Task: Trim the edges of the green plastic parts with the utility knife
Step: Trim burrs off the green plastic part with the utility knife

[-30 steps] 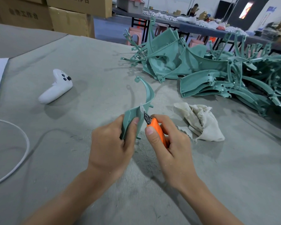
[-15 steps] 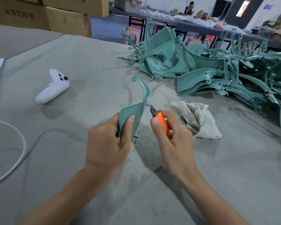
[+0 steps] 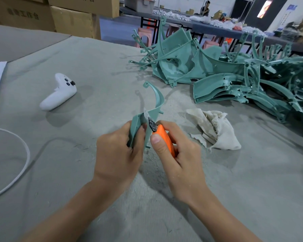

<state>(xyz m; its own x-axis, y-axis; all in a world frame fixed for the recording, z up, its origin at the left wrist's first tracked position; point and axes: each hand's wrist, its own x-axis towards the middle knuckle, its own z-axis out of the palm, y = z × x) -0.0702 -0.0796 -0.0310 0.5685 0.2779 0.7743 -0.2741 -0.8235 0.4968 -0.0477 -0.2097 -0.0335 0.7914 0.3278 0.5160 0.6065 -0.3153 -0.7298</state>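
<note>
Head view, centre of frame: the left hand (image 3: 115, 151) has its fingers (image 3: 138, 139) curled round the lower end of a green part (image 3: 158, 102). The right hand (image 3: 180, 159) wraps the orange knife (image 3: 164, 139), whose blade tip touches the part's edge just beside the left thumb. The part's long axis arcs up and away. At upper right a pile of green parts (image 3: 234, 75) lies on the surface (image 3: 94, 67), a cloth (image 3: 215, 130) near it.
</note>
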